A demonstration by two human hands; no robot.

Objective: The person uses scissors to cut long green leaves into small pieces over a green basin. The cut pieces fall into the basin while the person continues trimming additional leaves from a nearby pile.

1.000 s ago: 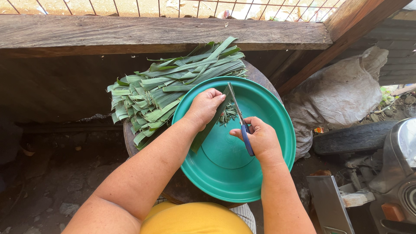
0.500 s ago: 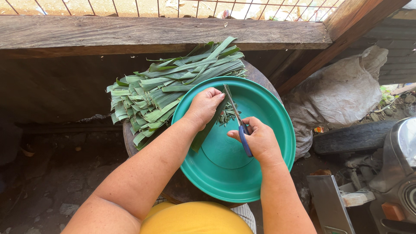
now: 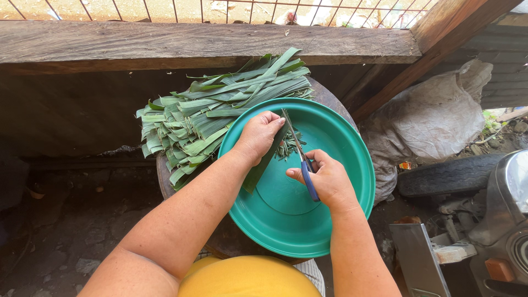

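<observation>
The person wears a bright yellow garment point(image 3: 250, 278) over the torso, seen at the bottom edge of the view. Both forearms are bare to above the elbow, no sleeves showing. The left hand point(image 3: 258, 135) and right hand point(image 3: 327, 179) carry no gloves.

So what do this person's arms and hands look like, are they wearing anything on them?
Both arms are bare from the upper arm down: no sleeves show, and no gloves. The left hand and the right hand show no rings, watch or bracelets that I can make out. The fingernails look short and plain. At the bottom edge, a yellow garment covers the body.
</observation>
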